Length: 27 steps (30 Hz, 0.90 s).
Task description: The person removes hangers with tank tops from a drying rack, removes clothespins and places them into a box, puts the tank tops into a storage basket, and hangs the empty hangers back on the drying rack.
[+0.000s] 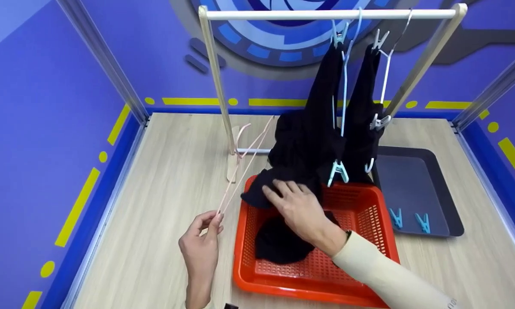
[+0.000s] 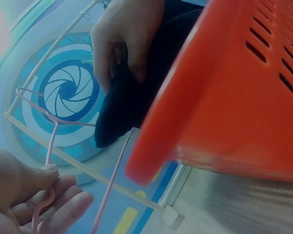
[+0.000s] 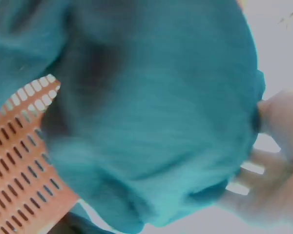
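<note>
The left hand (image 1: pixel 201 240), in the head view, pinches a thin pink hanger (image 1: pixel 239 159), which stretches away from it. To its right, the right hand (image 1: pixel 298 210) grips a soft black cloth garment (image 1: pixel 257 189) over the far rim of a red perforated plastic basket (image 1: pixel 240 257); nearer than that hand, more black cloth (image 1: pixel 279 246) lies inside. The step in hand looks like bringing garment and hanger together; the next move probably calls for spreading the cloth and guiding the hanger in. Where the garment ends and the dark cloth beyond the right hand begins is unclear.

In the left wrist view, thumb and fingers close on the hanger, whose crossing lines obscure its shape; the basket wall hides its contents.

In the right wrist view, the garment looks teal and blurred, partly covering the fingers; the right hand is cut off.
</note>
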Available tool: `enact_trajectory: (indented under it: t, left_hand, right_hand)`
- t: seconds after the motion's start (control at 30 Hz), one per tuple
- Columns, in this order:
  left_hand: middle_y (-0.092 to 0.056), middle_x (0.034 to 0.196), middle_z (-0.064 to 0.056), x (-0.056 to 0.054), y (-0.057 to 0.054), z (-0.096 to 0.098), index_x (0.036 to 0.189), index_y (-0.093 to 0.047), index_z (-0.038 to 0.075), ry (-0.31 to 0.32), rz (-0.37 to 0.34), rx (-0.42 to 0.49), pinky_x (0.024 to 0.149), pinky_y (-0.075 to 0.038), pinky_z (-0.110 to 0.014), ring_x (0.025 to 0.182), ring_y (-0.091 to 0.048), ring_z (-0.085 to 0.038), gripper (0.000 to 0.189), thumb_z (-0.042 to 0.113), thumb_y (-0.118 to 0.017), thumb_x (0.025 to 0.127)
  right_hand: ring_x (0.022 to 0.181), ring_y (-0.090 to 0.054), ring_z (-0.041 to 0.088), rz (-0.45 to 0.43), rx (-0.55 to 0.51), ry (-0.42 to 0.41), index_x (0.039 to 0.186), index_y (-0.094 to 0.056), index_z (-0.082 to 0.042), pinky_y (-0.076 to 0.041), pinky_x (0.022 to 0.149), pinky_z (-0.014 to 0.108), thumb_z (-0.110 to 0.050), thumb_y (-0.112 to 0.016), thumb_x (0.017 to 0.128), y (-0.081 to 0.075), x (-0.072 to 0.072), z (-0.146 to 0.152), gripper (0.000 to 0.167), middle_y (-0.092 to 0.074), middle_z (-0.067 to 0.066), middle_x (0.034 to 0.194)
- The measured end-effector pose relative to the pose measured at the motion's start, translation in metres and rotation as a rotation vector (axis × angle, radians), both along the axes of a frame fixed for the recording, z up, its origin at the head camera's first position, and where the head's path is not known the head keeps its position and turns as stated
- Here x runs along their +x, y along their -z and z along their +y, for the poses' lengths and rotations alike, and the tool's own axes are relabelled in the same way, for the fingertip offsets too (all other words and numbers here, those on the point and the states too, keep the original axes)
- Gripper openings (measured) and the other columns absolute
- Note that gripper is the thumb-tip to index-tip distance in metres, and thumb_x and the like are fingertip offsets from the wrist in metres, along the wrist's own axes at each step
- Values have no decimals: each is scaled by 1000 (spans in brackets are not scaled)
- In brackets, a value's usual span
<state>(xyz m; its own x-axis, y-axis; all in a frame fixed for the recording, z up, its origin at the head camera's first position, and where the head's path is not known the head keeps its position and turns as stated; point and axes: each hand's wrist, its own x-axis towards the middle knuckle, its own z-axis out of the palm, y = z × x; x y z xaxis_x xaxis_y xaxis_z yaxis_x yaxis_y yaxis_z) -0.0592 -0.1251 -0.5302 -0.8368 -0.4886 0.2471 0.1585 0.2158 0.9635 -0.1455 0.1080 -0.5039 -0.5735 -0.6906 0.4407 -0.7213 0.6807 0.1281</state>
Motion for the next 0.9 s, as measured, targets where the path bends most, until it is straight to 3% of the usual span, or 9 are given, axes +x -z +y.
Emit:
enact_trajectory:
  t: [0.23, 0.47, 0.7, 0.9]
  left_hand:
    - [-76, 86, -9, -1, 1, 1, 101, -80, -1, 9, 23, -10, 69, -63, -29, 82, -74, -26, 9, 1, -82, 93]
    - [-77, 86, -8, -1, 0, 2, 100, -80, 0, 15, 29, -18, 69, -63, -28, 83, -75, -30, 8, 0, -82, 92]
    - [-77, 86, -8, -1, 0, 2, 100, -80, -1, 19, 51, -40, 68, -63, -27, 81, -74, -28, 9, 1, -83, 92]
    - [-77, 86, -7, -1, -1, 3, 100, -80, -1, 23, 39, -27, 69, -63, -27, 81, -74, -26, 9, 1, -83, 92]
  right_hand:
    - [102, -66, 32, -102, 143, 8, 132, -73, -13, -60, 79, 45, -10, -75, 93, 6, 18, 3, 39, -68, 15, 126]
    - [103, -68, 33, -247, 227, -17, 134, -71, -10, -60, 80, 46, -22, -78, 95, 14, 28, 8, 42, -69, 16, 127]
    - [119, -65, 35, -410, 214, -94, 142, -66, -6, -57, 95, 50, -31, -78, 98, 1, 39, 15, 52, -64, 19, 139]
    - [124, -63, 40, -476, 97, -86, 143, -64, -3, -54, 100, 55, -29, -78, 99, -15, 45, 33, 54, -62, 23, 142]
